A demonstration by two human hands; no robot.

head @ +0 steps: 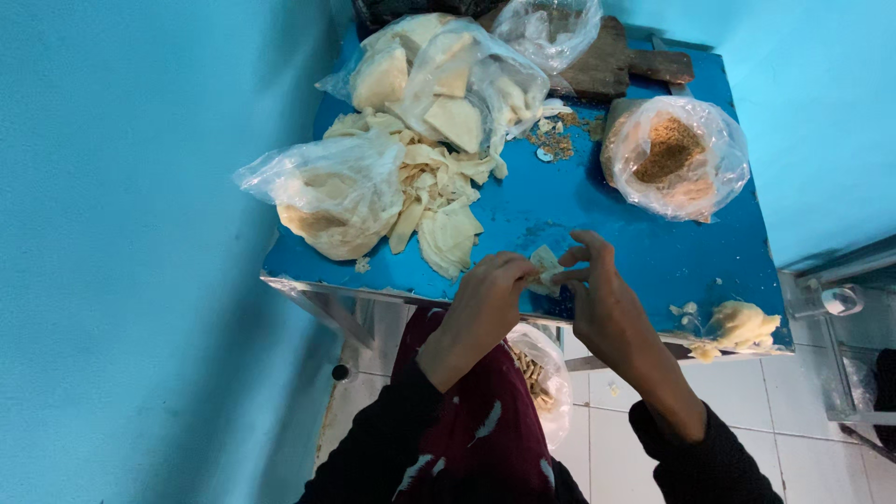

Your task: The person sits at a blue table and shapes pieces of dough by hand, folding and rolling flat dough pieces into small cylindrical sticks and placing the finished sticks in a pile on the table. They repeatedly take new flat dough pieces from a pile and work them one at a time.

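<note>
Both hands meet over the near edge of the blue bench (597, 210). The left hand (485, 303) and right hand (602, 299) pinch a small pale dough sheet (546, 269) between their fingers, likely to fold it. A loose pile of sheets (439, 201) lies close by. Clear bags sit behind: pale sheets (448, 79) and brown filling (674, 154)

wrapper piece (545, 269): mostly covered by the fingertips of both hands, its shape unclear
bag under the table (541, 378): upper part hidden by the table edge and the left hand (485, 303)
clear bag at the top (551, 28): cut off by the frame's upper edge
dark board (607, 65): partly behind bags
metal fitting at right (840, 301): blurred, kind unclear
</note>
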